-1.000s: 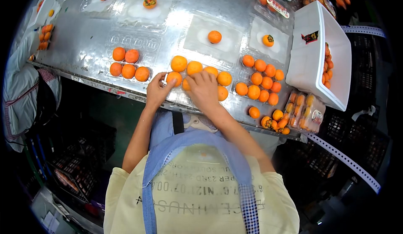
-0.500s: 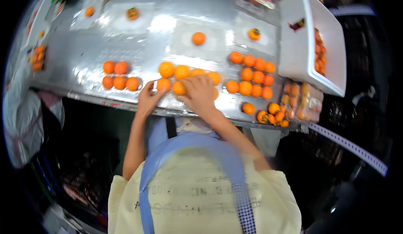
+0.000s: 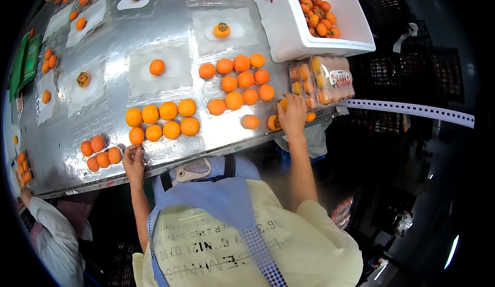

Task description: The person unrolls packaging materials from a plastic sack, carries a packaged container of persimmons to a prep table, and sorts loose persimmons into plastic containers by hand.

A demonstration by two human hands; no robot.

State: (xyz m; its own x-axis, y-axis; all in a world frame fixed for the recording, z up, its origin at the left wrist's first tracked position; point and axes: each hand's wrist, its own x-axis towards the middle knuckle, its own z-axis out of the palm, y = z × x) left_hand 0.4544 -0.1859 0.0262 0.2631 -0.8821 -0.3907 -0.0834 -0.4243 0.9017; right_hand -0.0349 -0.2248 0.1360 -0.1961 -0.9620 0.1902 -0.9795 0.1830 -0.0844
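Note:
My left hand [image 3: 134,164] rests at the table's front edge, thumb and fingers apart, holding nothing. It is beside the near corner of a clear plastic tray [image 3: 195,141] with two rows of persimmons [image 3: 168,111]. My right hand [image 3: 293,116] is at the front right, fingers curled down around a yellowish persimmon [image 3: 282,104], partly hidden by them. Close by, a calyx-up persimmon [image 3: 274,122] and a plain orange persimmon [image 3: 250,122] lie on the metal. Rows of smaller persimmons [image 3: 234,100] sit between my hands, farther back.
A white foam box [image 3: 340,44] of persimmons stands at the back right, with packed clear cartons [image 3: 330,81] in front. Single persimmons [image 3: 157,67] lie on lined trays across the metal table [image 3: 111,45]. A co-worker's sleeve [image 3: 54,230] shows at lower left.
Both hands have left the persimmons in the middle tray. My right hand has gone right to the loose persimmons, my left to the table edge. The view has turned rightward.

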